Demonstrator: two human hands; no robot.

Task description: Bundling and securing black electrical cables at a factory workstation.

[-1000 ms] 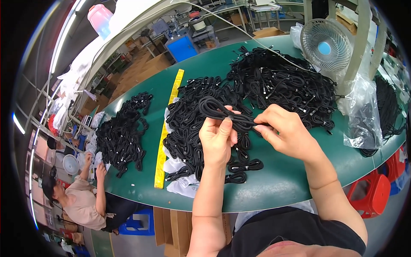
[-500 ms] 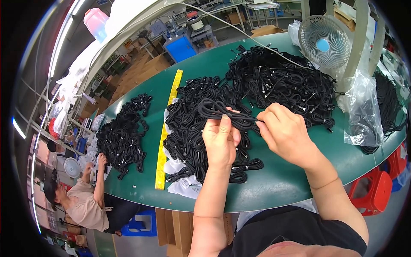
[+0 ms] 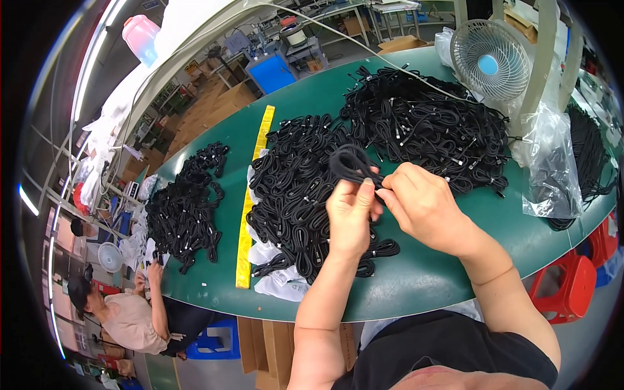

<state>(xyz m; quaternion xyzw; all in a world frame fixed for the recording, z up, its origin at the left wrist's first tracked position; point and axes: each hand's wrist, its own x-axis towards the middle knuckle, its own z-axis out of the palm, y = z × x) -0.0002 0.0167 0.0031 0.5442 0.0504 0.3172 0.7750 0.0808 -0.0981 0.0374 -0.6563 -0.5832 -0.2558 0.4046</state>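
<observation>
The left hand (image 3: 353,211) grasps a coiled black cable (image 3: 342,164) between thumb and fingers; the right hand (image 3: 422,201), just beside it, has its fingertips pinched together at the coil's near end, though what they pinch is hidden. The coil is held above the tabletop (image 3: 429,276), over the right side of the middle cable pile (image 3: 292,188). Ideally, the left thumb keeps the loops pressed together while the right fingers work gently, without kinking them. Compared with half a second earlier, the left hand sits farther right and the coil slants more steeply.
</observation>
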